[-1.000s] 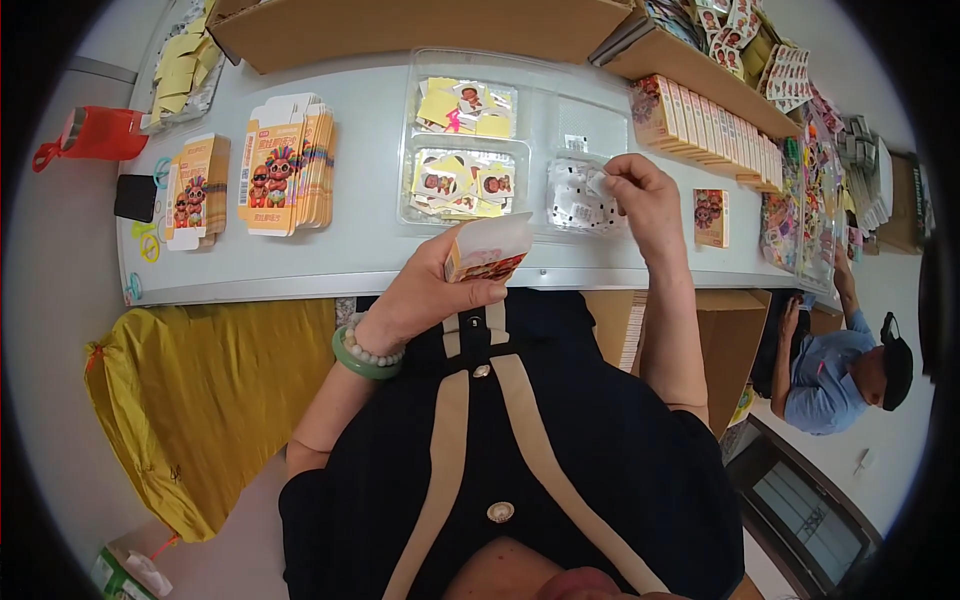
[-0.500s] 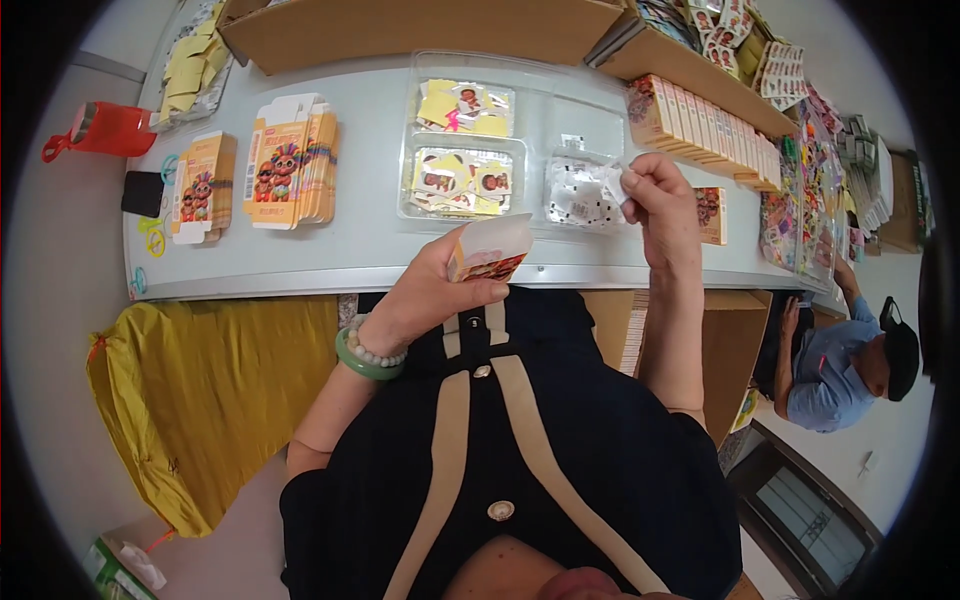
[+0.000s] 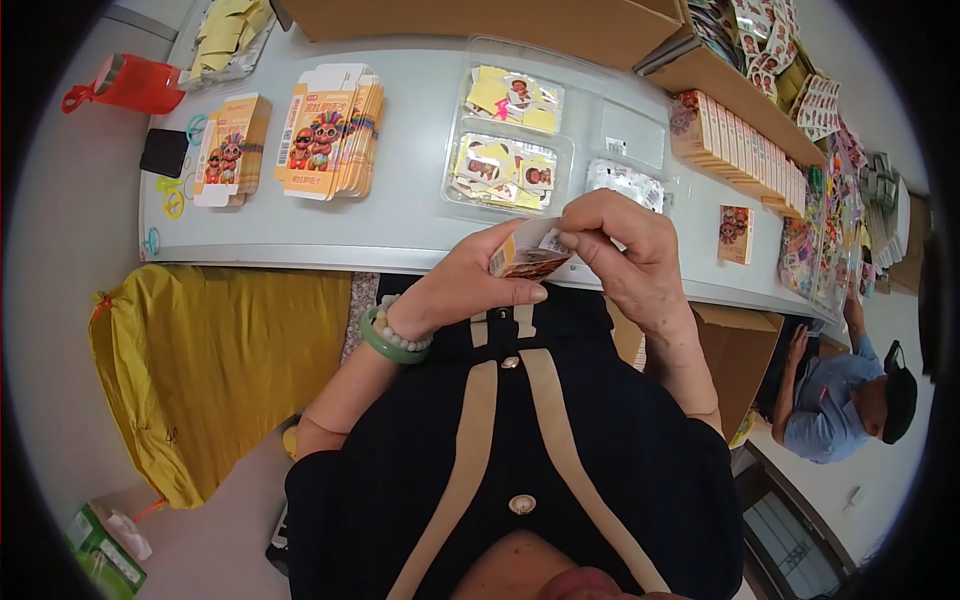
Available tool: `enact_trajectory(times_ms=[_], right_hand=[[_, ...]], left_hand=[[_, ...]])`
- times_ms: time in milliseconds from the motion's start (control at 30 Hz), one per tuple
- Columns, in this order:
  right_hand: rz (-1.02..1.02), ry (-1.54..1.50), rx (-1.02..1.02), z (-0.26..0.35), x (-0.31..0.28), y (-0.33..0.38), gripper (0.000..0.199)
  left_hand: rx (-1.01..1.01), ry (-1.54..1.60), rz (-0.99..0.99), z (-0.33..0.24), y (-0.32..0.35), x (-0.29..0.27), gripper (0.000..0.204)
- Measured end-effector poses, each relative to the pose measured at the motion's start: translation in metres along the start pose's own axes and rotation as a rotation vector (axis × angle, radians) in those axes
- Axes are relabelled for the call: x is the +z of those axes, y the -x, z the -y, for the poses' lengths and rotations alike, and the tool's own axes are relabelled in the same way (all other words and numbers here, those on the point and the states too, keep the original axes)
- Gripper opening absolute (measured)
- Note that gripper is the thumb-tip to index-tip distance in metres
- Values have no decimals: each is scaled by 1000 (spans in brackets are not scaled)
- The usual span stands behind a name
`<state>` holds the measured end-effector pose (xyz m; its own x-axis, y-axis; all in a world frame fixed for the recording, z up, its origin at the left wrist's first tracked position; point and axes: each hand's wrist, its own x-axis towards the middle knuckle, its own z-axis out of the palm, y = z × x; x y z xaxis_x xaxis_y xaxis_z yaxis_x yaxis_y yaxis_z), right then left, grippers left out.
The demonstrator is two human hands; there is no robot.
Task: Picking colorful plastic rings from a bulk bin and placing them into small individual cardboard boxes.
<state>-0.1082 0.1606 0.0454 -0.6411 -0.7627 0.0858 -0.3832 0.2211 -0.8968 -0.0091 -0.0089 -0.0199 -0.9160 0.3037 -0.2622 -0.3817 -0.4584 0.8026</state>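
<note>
My left hand point(image 3: 462, 287), with beads and a green bangle at its wrist, grips a small orange printed carton point(image 3: 522, 266) above the table's front edge. The carton's mouth is open. Against that mouth my right hand point(image 3: 637, 262) has its thumb and forefinger pinched on a small silvery packet point(image 3: 552, 243), which lies partly inside the carton; the fingers hide much of it. Just beyond my right hand are several silvery packets point(image 3: 628, 182) in a clear tray. To their left, a divided clear plastic tray point(image 3: 453, 170) holds sticker cards point(image 3: 510, 172) and yellow paper pieces.
Stacks of flat orange cartons point(image 3: 325, 140) stand on the left, near a red cup point(image 3: 138, 82) and a black pad point(image 3: 164, 153). One filled-looking carton point(image 3: 735, 235) lies at right, below a row of cartons point(image 3: 740, 150). Cardboard boxes point(image 3: 480, 22) line the back. A co-worker point(image 3: 835, 400) works at far right.
My right hand has come left and nearer with the packet, from the silvery pile to the carton's mouth. My left hand still holds the carton. The whole view has shifted somewhat.
</note>
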Motion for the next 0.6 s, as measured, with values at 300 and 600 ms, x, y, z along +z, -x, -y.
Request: enact_trajectory(times_ms=[300, 600], right_hand=[[-373, -335, 174, -14, -10, 6, 20], [-100, 510, 144, -42, 1, -35, 14]], left_hand=[[-25, 3, 34, -5, 9, -12, 59], [-26, 79, -36, -3, 37, -45, 62]])
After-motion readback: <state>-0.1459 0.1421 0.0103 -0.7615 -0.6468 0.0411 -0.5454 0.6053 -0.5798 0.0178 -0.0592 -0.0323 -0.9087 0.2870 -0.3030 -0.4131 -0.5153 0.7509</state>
